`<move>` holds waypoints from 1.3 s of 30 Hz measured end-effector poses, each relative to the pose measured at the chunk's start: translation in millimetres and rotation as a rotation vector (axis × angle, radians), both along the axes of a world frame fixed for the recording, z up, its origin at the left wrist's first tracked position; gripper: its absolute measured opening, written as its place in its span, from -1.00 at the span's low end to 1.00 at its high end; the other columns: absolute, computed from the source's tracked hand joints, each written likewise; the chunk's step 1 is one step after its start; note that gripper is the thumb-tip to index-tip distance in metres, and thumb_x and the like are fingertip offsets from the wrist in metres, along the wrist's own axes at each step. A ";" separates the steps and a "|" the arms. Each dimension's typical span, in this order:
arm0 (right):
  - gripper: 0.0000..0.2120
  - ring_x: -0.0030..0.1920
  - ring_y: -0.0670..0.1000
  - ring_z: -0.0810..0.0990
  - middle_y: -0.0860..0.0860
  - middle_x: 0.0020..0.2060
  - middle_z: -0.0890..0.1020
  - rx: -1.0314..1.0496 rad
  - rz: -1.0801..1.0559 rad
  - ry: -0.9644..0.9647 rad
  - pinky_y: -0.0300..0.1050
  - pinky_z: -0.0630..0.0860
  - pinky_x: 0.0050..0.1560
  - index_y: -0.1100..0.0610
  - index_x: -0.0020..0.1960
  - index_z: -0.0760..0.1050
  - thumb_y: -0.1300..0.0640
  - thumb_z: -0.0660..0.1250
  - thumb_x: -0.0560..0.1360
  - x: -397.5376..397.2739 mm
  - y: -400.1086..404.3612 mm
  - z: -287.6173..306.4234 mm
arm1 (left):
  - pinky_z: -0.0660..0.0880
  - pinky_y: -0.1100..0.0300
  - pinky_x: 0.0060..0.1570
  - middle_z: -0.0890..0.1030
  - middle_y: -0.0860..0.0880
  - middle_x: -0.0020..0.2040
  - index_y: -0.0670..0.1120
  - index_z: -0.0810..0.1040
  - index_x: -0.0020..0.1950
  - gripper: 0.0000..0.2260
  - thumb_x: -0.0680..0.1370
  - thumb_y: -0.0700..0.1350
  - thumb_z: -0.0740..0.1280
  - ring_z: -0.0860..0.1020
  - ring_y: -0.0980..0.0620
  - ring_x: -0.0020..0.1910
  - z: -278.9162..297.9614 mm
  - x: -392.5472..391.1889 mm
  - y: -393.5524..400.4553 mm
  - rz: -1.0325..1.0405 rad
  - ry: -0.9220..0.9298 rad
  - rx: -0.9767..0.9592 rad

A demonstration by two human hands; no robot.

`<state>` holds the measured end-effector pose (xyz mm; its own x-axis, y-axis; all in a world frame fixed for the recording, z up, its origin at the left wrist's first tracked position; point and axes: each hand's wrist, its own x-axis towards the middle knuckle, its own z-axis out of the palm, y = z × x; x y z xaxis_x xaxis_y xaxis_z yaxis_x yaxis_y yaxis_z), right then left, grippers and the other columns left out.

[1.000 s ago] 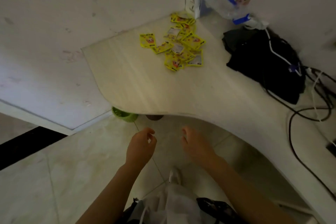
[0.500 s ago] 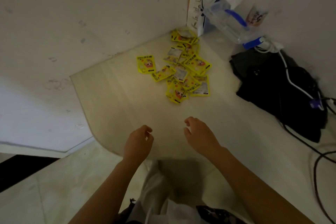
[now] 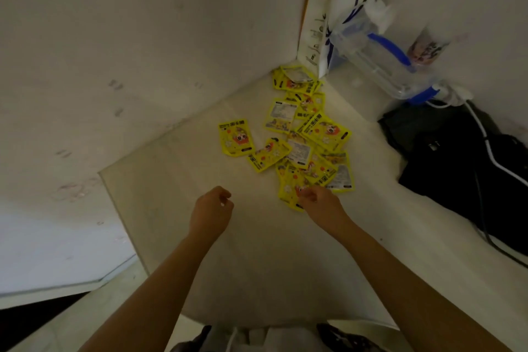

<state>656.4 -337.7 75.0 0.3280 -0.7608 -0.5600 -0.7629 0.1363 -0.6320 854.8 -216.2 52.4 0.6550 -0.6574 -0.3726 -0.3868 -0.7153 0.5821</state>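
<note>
Several yellow snack packets (image 3: 311, 134) lie scattered on the pale corner table (image 3: 177, 180), some face up and some showing their white backs. One packet (image 3: 236, 137) lies apart on the left of the heap. My right hand (image 3: 320, 204) is at the near end of the heap, fingers curled onto the nearest yellow packet (image 3: 290, 190). My left hand (image 3: 211, 210) hovers over bare table to the left of it, fingers loosely curled and holding nothing.
A white paper coffee bag (image 3: 337, 8) stands in the far corner against the walls. Beside it are a clear plastic jug with blue handle (image 3: 380, 60) and a cup (image 3: 425, 47). A black bag (image 3: 463, 157) with white and black cables lies at right.
The view has come closer over the table. Both hands moved forward from below the table edge; the right one reached the nearest packet, the left stopped over bare table.
</note>
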 end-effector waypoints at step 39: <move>-0.19 0.25 0.28 0.45 0.32 0.38 0.19 -0.102 0.083 0.399 0.08 0.52 0.18 0.22 0.52 -0.16 0.13 0.33 0.53 171.2 -83.9 -65.9 | 0.34 -0.05 0.20 0.40 -0.21 0.28 -0.08 0.24 0.40 -0.21 0.29 0.00 0.57 0.35 -0.24 0.28 -38.5 89.8 -146.3 0.207 0.016 0.213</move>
<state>827.5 -421.6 9.1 0.1631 -0.7990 -0.5787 -0.9563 0.0162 -0.2919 944.7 -362.5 13.9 0.7597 -0.4164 -0.4995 -0.2121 -0.8848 0.4150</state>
